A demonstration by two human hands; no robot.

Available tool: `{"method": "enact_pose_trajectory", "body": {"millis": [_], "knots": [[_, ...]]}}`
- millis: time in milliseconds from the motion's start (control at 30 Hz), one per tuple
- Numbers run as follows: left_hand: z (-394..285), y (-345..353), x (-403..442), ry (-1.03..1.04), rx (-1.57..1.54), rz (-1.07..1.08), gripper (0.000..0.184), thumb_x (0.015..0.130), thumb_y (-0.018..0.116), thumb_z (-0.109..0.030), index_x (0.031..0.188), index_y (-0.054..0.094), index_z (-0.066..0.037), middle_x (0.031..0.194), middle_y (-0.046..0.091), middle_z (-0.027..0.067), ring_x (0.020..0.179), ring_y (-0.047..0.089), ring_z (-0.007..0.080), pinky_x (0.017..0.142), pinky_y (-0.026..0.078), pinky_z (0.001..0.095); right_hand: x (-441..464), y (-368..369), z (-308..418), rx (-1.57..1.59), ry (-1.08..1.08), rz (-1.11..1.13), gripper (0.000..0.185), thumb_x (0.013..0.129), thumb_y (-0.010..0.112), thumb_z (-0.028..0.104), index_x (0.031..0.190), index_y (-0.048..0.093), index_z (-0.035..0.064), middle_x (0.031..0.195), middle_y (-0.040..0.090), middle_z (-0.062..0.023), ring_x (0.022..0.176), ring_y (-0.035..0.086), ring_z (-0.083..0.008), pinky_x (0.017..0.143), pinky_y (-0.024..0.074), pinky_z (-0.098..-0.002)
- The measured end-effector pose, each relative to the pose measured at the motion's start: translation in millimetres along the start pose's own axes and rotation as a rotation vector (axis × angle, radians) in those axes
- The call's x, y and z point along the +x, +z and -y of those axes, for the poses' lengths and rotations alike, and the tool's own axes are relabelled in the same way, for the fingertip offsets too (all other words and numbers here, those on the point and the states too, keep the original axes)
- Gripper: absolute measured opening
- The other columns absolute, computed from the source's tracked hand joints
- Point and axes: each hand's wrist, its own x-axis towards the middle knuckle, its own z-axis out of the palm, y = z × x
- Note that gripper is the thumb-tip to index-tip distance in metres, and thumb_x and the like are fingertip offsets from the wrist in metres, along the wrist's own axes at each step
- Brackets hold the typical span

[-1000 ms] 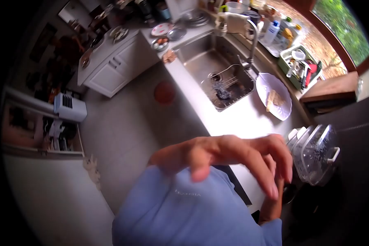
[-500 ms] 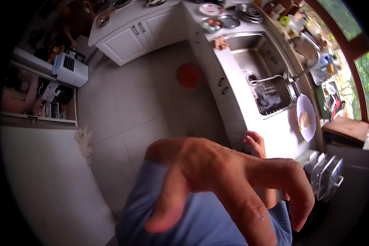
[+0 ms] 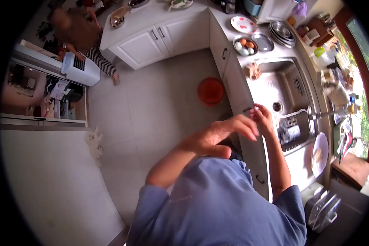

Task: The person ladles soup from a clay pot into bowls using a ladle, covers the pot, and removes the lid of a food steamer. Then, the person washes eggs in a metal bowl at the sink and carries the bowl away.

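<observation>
My left hand (image 3: 229,133) is in front of my body, its thumb apart from the loosely bent fingers, and nothing shows between them. Just to its right, my right hand (image 3: 262,117) is beside the counter's front edge, fingers slightly curled and holding nothing visible. The two hands are close together; whether they touch is hard to tell. Beyond my right hand lies the metal sink (image 3: 291,88), with a rack and a dark scrubber in it. A crumpled brown item (image 3: 253,71) sits at the sink's near left corner. A bowl of eggs (image 3: 245,46) stands farther back.
An orange-red bucket (image 3: 210,91) stands on the floor near the cabinets. Another person (image 3: 80,30) is at the upper left beside a white appliance (image 3: 81,69). A lilac dish (image 3: 320,155) lies right of the sink, near clear containers (image 3: 322,211). A white surface (image 3: 53,176) fills the lower left.
The view has shifted, showing more of my body and arms. My left hand has moved away from the camera, toward my right hand. The other person now shows more fully beside the white appliance.
</observation>
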Motion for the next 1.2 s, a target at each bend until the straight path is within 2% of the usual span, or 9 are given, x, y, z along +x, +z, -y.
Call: {"method": "enact_pose_trajectory", "body": {"millis": [100, 233, 300, 433, 600, 667, 833, 1033, 1200], "knots": [[73.9, -77.3, -46.8, -0.522, 0.402, -0.214, 0.035, 0.088, 0.069, -0.023, 0.118, 0.058, -0.007, 0.121, 0.054, 0.0062, 0.114, 0.052, 0.0163, 0.1, 0.041, 0.0339, 112.9, 8.0, 25.7, 0.094, -0.072, -0.047, 0.045, 0.096, 0.059, 0.021, 0.13, 0.046, -0.0046, 0.093, 0.066, -0.0116, 0.074, 0.064, -0.0149, 0.069, 0.0542, -0.0277], [144.2, -137.0, -115.9, -0.894, 0.472, -0.612, 0.03, 0.088, 0.07, -0.021, 0.112, 0.061, -0.004, 0.105, 0.064, 0.0061, 0.101, 0.059, 0.0156, 0.089, 0.049, 0.0327, 260.4, -9.3, 18.5, 0.148, -0.093, -0.168, 0.049, 0.096, 0.06, 0.022, 0.129, 0.043, -0.0097, 0.089, 0.064, -0.0153, 0.066, 0.063, -0.0168, 0.057, 0.0537, -0.027], [142.6, -158.6, -120.0, -0.962, 0.486, -0.665, 0.029, 0.089, 0.069, -0.019, 0.112, 0.061, -0.003, 0.106, 0.064, 0.0064, 0.099, 0.06, 0.0156, 0.087, 0.05, 0.0319, 304.9, -8.7, 25.5, 0.087, -0.004, -0.352, 0.045, 0.095, 0.061, 0.026, 0.119, 0.047, -0.009, 0.09, 0.063, -0.0165, 0.073, 0.068, -0.0228, 0.063, 0.0582, -0.0299], [136.7, -199.3, -97.7, -0.931, 0.475, -0.808, 0.029, 0.088, 0.069, -0.018, 0.112, 0.061, -0.003, 0.105, 0.064, 0.0066, 0.097, 0.061, 0.0151, 0.085, 0.05, 0.0307, 346.9, -14.9, 37.4, 0.075, 0.049, -0.34, 0.044, 0.096, 0.059, 0.024, 0.118, 0.045, -0.0111, 0.095, 0.063, -0.0219, 0.075, 0.069, -0.0248, 0.063, 0.0587, -0.029], [141.0, -265.4, -63.6, -0.887, 0.487, -0.772, 0.025, 0.088, 0.068, -0.015, 0.11, 0.062, -0.003, 0.1, 0.066, 0.005, 0.092, 0.061, 0.0129, 0.083, 0.051, 0.0285, 391.3, -43.7, -28.9, -0.453, -0.113, -0.534, 0.043, 0.085, 0.063, 0.024, 0.117, 0.058, -0.0041, 0.088, 0.067, -0.0201, 0.074, 0.068, -0.0296, 0.065, 0.055, -0.0412], [137.5, -290.6, -38.8, -0.879, 0.51, -0.704, 0.022, 0.089, 0.067, -0.013, 0.108, 0.063, -0.003, 0.098, 0.065, 0.004, 0.09, 0.06, 0.0121, 0.083, 0.05, 0.0272, 363.4, -16.2, 18.8, -0.248, 0.056, -0.473, 0.033, 0.088, 0.057, 0.013, 0.115, 0.057, -0.0048, 0.086, 0.066, -0.0158, 0.068, 0.066, -0.0197, 0.053, 0.0518, -0.0305], [144.5, -364.1, 12.3, -0.934, 0.544, -0.484, 0.02, 0.089, 0.067, -0.012, 0.107, 0.063, -0.003, 0.097, 0.065, 0.0033, 0.089, 0.059, 0.0104, 0.081, 0.049, 0.026, 361.3, 5.9, 34.0, -0.273, 0.126, -0.693, 0.018, 0.083, 0.05, 0.003, 0.095, 0.059, -0.0072, 0.073, 0.066, -0.0154, 0.059, 0.068, -0.0217, 0.046, 0.0528, -0.0333], [161.1, -422.3, 96.9, -0.775, 0.709, -0.282, 0.026, 0.086, 0.07, -0.015, 0.108, 0.065, -0.002, 0.098, 0.069, 0.0106, 0.086, 0.065, 0.0192, 0.078, 0.053, 0.0335, 320.0, 14.7, 53.4, -0.05, 0.053, -0.702, 0.023, 0.082, 0.047, 0.003, 0.099, 0.059, -0.0085, 0.071, 0.065, -0.0143, 0.058, 0.066, -0.0192, 0.049, 0.0533, -0.0303], [197.1, -401.1, 202.8, -0.859, 0.38, -0.319, 0.029, 0.093, 0.065, -0.025, 0.108, 0.057, -0.001, 0.093, 0.064, 0.0087, 0.078, 0.065, 0.0159, 0.068, 0.053, 0.027, 272.4, -1.1, 81.7, 0.039, 0.022, -0.717, 0.021, 0.081, 0.05, 0.001, 0.096, 0.059, -0.01, 0.08, 0.066, -0.0149, 0.065, 0.067, -0.0198, 0.058, 0.058, -0.0296]]}}
